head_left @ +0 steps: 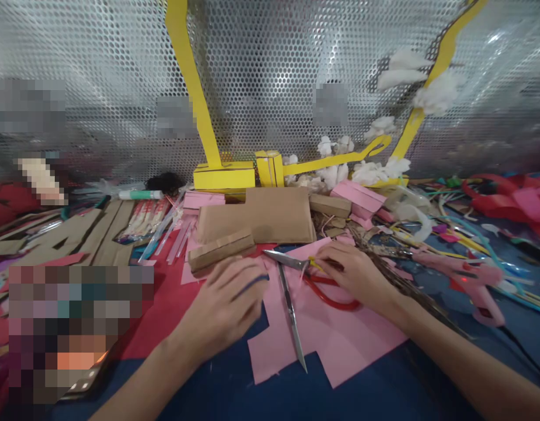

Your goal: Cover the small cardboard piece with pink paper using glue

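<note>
While the right hand [355,272] closes its fingers on the red handles of the scissors [291,310], whose blades lie spread on the pink paper [340,339] on the desk [235,392], the left hand [224,301] rests palm-down at the paper's edge. I cannot tell whether its fingers hold anything.

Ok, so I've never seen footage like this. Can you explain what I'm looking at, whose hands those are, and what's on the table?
There is no machine here. This is one picture from a camera worn on a person's head, looking forward and down, so both arms coming in from the bottom are that person's own. The left hand rests palm down at the edge of a pink paper sheet on the blue table. The right hand grips the red handles of open scissors lying on that sheet. Behind are brown cardboard boxes, yellow card shapes and white cotton tufts. A pink glue gun lies at the right.
</note>
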Tool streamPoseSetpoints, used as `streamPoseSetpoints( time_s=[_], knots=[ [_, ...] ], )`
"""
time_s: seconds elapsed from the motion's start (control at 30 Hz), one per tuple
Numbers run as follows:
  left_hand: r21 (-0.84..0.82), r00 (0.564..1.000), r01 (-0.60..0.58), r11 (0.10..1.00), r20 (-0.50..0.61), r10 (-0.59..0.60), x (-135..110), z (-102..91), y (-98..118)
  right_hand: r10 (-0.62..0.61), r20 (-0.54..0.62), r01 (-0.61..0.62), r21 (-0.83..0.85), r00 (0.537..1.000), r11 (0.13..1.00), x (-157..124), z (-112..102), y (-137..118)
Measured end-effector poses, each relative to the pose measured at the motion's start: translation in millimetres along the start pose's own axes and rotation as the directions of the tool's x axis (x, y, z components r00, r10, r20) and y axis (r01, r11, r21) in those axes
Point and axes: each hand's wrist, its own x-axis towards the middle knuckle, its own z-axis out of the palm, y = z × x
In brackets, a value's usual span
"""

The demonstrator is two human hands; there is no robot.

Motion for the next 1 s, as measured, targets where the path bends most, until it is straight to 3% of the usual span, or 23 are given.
streamPoseSetpoints(
  time_s=[0.07, 0.17, 0.3, 0.4, 0.5, 0.6, 0.77, 0.9, 1.0],
  knots=[
    [-0.074, 0.989, -0.078, 0.994, 0.121, 0.087, -0.1, 5.1, 9.8, -0.032, -0.034, 0.030, -0.051, 0.999, 0.998, 1.1, -1.2, 4.7],
    [-0.126, 0.939, -0.141, 0.982, 0.296, 0.173, -2.2, 11.7, 19.2, 0.038, -0.076, -0.054, -0.216, 0.996, 0.975, -1.6, -14.4, 18.6],
    [-0.147, 0.912, -0.128, 0.981, 0.372, 0.175, -4.2, 14.1, 19.0, 0.153, -0.162, -0.214, -0.497, 0.975, 0.841, -9.4, -33.2, 39.3],
    [-0.128, 0.911, -0.156, 0.979, 0.364, 0.193, -4.1, 11.6, 13.0, 0.094, -0.136, -0.143, -0.412, 0.986, 0.900, -11.0, -34.7, 37.3],
    [-0.103, 0.916, -0.183, 0.978, 0.343, 0.207, -4.3, 8.6, 7.3, -0.006, 0.055, 0.014, -0.152, 0.998, 0.988, -9.6, -29.3, 19.1],
    [-0.067, 0.927, -0.123, 0.990, 0.349, 0.139, -5.4, 6.4, 4.0, 0.033, 0.198, -0.022, -0.059, 0.980, 0.998, -10.1, -26.6, 0.5],
    [0.064, 0.931, 0.005, 0.998, 0.365, -0.028, -8.2, 4.9, 0.8, 0.154, 0.378, -0.138, -0.068, 0.913, 0.988, -13.3, -29.9, -14.1],
    [0.116, 0.916, 0.131, 0.985, 0.365, -0.165, -7.9, 4.1, -0.8, 0.249, 0.379, -0.212, -0.138, 0.891, 0.968, -17.6, -28.2, -19.1],
    [0.117, 0.905, 0.213, 0.970, 0.352, -0.241, -6.1, 2.9, -1.5, 0.283, 0.253, -0.239, -0.191, 0.925, 0.952, -21.6, -24.1, -14.0]
  ],
)
